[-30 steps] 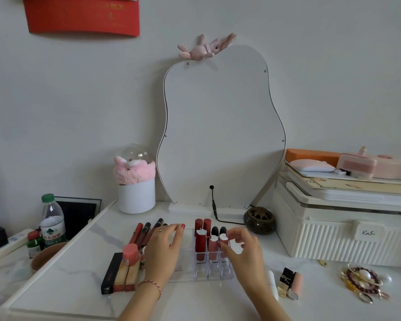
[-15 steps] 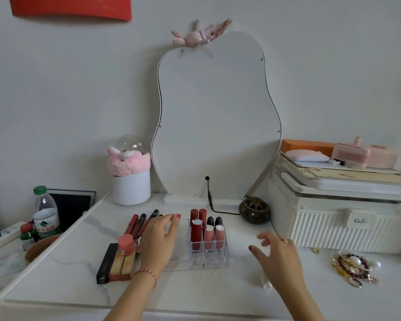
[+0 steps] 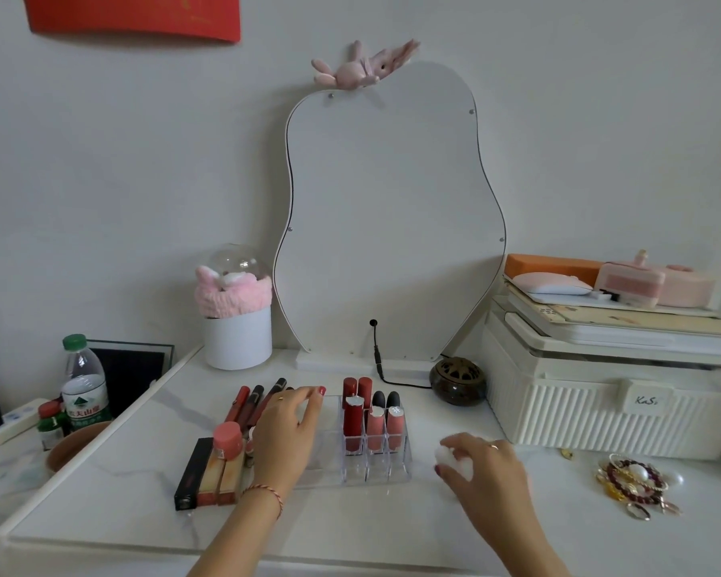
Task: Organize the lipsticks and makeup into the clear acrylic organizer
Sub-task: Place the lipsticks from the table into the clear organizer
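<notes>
The clear acrylic organizer [image 3: 376, 472] sits mid-table with several red and pink lipsticks [image 3: 375, 426] standing in its right-hand slots. My left hand [image 3: 286, 435] lies flat on the organizer's left compartment, fingers spread and holding nothing. To its left lie loose lip tubes [image 3: 250, 403], a black box [image 3: 192, 472], orange boxes [image 3: 225, 472] and a pink-capped item [image 3: 227, 439]. My right hand [image 3: 488, 472] rests on the table to the right of the organizer. Its fingers curl around a small white item [image 3: 448, 458], blurred and partly hidden.
A wavy mirror [image 3: 388, 226] stands at the back with a black cable [image 3: 377, 360]. A white round box [image 3: 238, 339], a dark incense burner [image 3: 456, 381], a white ribbed case [image 3: 600, 414], jewellery [image 3: 633, 485] and a water bottle [image 3: 83, 385] surround the work area.
My right hand left the lipsticks in the organizer, moved right and down to the table, and closed around the white item. My left hand stayed on the organizer.
</notes>
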